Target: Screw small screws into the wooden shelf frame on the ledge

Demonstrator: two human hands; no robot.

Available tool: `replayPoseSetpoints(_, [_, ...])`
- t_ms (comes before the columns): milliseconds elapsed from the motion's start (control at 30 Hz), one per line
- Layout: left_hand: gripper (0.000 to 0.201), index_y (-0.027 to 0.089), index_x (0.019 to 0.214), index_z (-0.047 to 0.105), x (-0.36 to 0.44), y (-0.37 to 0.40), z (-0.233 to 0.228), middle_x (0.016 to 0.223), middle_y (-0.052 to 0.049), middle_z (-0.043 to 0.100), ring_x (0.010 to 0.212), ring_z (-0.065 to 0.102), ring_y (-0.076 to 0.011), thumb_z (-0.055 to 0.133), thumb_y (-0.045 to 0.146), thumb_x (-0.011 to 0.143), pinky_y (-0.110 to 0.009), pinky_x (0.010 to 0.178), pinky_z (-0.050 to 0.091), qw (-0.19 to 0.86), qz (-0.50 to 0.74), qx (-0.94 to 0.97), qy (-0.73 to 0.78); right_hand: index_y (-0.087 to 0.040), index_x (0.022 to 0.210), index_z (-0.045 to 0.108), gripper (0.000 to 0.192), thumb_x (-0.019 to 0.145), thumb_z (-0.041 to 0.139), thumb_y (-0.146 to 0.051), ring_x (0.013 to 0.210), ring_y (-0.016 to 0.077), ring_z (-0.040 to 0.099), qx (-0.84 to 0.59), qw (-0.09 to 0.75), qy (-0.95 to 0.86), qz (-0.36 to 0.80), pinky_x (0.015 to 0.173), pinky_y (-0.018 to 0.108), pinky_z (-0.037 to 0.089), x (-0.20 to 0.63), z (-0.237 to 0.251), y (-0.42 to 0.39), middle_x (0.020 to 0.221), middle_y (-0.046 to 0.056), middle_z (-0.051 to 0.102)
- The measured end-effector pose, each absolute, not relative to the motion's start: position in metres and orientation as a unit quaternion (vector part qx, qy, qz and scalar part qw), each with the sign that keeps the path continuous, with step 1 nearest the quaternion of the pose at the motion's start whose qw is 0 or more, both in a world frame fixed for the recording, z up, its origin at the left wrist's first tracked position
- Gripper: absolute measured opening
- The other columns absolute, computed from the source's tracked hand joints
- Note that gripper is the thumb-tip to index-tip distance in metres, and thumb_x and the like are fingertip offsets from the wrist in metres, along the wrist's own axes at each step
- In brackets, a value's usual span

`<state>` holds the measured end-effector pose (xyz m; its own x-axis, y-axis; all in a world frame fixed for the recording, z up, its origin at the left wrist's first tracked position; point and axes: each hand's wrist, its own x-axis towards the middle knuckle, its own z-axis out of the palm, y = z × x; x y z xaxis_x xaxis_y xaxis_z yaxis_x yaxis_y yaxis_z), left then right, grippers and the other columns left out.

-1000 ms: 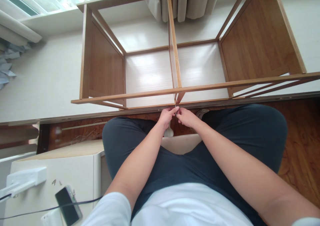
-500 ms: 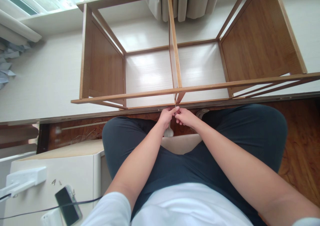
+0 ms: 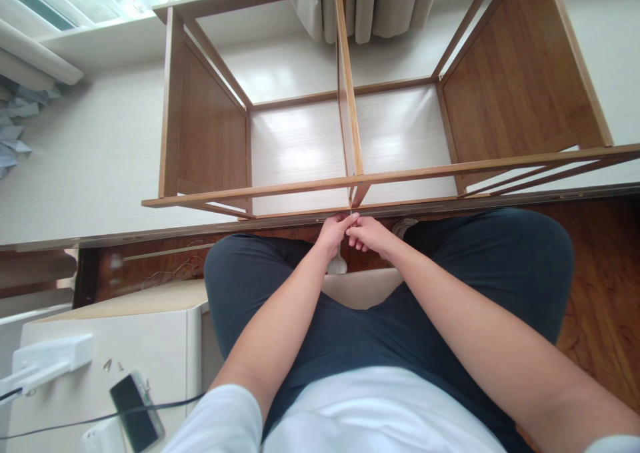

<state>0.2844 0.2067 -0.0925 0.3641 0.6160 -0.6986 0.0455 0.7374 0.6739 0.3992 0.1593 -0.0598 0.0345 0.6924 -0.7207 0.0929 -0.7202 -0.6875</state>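
In front of me, a brown wooden frame (image 3: 300, 189) with side panels and a middle divider (image 3: 344, 99) lies on a pale surface. Just below the divider's near end, my left hand (image 3: 332, 233) and my right hand (image 3: 370, 234) meet, fingertips touching. Both are closed with fingers pinched together. A thin, light sliver (image 3: 351, 213) sticks up from between the fingertips toward the wooden rail; it is too small to name, and what else the fingers hold is hidden.
A pale cabinet (image 3: 165, 333) at lower left bears a phone (image 3: 137, 406), several small screws (image 3: 107, 365), a white power strip (image 3: 55, 353) and a black cable (image 3: 170, 405). The dark ledge edge (image 3: 525, 199) runs between frame and knees. Curtains (image 3: 390, 6) hang behind.
My right hand's fingers have turned and curled slightly against the left fingertips. My left hand and the wooden frame stay where they were.
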Motion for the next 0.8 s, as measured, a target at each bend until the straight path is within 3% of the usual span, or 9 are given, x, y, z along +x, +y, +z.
replayPoseSetpoints(800, [0.05, 0.015, 0.069, 0.061, 0.2821, 0.207, -0.0933, 0.058, -0.002, 0.061, 0.043, 0.051, -0.0101, 0.089, 0.056, 0.061, -0.025, 0.045, 0.038, 0.793, 0.176, 0.321, 0.487, -0.017, 0.066, 0.057, 0.019, 0.085, 0.058, -0.019, 0.044, 0.01, 0.053, -0.681, 0.231, -0.347, 0.602, 0.041, 0.021, 0.038, 0.3957, -0.0683, 0.1564, 0.057, 0.001, 0.063])
